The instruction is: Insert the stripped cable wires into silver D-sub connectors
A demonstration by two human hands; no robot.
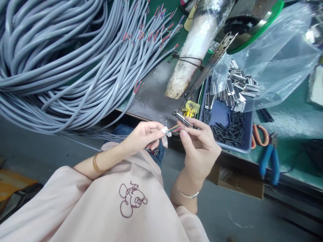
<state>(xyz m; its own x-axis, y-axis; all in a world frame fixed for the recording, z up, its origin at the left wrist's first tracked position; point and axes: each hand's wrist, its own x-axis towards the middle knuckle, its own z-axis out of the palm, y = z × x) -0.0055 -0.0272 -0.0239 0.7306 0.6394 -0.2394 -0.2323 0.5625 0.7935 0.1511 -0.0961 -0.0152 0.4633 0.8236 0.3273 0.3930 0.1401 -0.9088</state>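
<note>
1. Two bare hands are held close together in front of the table edge, above the lap.
2. By the left hand (143, 136), a piece of white material (165, 131) is pinched between thumb and fingers, which are closed on it; a loose flap of it hangs below the fingertips.
3. Several thin coloured wires (174, 128) are seen running out of the white material toward the fingertips of the other hand.
4. By the right hand (200, 146), a metal-edged connector (181, 119) is gripped at one end with bent fingers and thumb, its row of contacts tilted in the air just above the wires. Whether any wire is joined to it cannot be told.
5. To the person's left, a large heap of grey cables (50, 74) is piled on the table (290, 124), coloured cores bared at many of the ends.
6. Ahead of the hands, a white wrapped roll (193, 50) is bound with dark cord; a yellow object (191, 109) is placed near its lower end.
7. In the blue tray (218, 114), short black pieces (228, 132) are heaped nearest the person, and loose connectors (233, 89) are gathered farther back, beside a clear bag (280, 77).
8. Beside the tray, blue-handled pliers (266, 156) are laid near an orange-handled tool (266, 136).
</note>
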